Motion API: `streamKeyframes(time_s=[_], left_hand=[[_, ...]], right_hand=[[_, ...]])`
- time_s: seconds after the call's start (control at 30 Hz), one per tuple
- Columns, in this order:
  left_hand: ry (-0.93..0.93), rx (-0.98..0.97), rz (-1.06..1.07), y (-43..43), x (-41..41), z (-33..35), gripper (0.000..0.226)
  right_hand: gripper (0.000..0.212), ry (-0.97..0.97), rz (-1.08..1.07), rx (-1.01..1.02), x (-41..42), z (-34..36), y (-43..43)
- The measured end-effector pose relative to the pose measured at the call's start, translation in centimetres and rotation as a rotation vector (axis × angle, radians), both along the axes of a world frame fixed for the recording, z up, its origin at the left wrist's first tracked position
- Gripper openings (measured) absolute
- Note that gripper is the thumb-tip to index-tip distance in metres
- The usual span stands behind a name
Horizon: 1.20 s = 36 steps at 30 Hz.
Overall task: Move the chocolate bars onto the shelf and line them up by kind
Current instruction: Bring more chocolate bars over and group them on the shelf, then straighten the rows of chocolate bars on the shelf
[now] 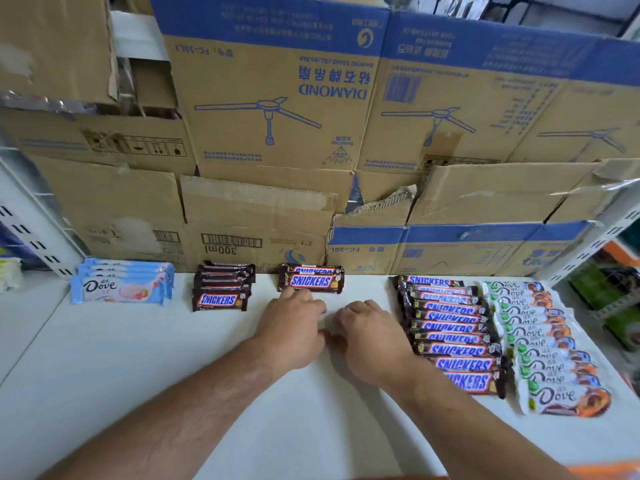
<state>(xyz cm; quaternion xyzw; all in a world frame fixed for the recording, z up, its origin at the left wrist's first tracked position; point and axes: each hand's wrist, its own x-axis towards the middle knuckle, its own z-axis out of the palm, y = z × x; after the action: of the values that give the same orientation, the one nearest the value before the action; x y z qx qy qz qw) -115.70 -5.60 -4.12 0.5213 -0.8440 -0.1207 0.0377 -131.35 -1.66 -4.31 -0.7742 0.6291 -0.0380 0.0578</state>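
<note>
Two brown Snickers chocolate bars (311, 279), one behind the other, lie crosswise near the back edge of a white flat shelf (166, 362), in the middle of its width. The left hand (294, 329) lies palm down with its fingers reaching forward, the fingertips (293, 293) at the front edge of the nearer bar; it grips nothing. The right hand (370, 337) sits just beside it, knuckles up and fingers loosely bent toward the shelf, with nothing visible in its hold; the two thumbs nearly meet. To the left stands a short stack of smaller brown Snickers bars (220, 288), and farther left a stack of light blue Dove bars (121, 286). To the right, a long overlapping row of brown Snickers bars (452, 336) runs from back to front, with a parallel row of white-and-orange Dove bars (549, 348) just beside it. Flattened brown-and-blue cardboard boxes (277, 116) form the back wall; white slotted metal uprights (588, 244) flank the shelf.
</note>
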Motion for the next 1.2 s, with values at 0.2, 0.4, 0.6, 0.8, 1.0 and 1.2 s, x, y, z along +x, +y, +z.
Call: streamKeyframes(time_s=[0.2,0.4,0.6,0.8,1.0,1.2], left_hand=[[0.061,0.019,-0.086,0.9,-1.0,-0.1,0.035],[0.160,0.038,-0.087,1.8,-3.4,0.6,0.034],[0.234,0.064,-0.080,2.9,-7.6,2.1,0.057],[0.150,0.145,-0.168,5.0,-12.7,3.0,0.100],[-0.008,0.109,-0.163,5.9,-16.4,2.5,0.114],[-0.063,0.159,-0.107,6.1,-17.6,2.7,0.118]], right_hand=[[0.032,-0.047,-0.096,-0.121,-0.7,-1.4,3.0],[0.036,-0.110,-0.167,-0.177,-2.7,0.4,4.6],[0.023,-0.065,-0.223,-0.207,-8.8,2.4,3.5],[0.027,-0.059,-0.197,-0.156,-15.2,2.9,0.9],[0.025,-0.004,-0.081,-0.052,-18.7,2.5,-2.3],[0.042,0.020,-0.085,0.146,-19.7,2.2,-5.0]])
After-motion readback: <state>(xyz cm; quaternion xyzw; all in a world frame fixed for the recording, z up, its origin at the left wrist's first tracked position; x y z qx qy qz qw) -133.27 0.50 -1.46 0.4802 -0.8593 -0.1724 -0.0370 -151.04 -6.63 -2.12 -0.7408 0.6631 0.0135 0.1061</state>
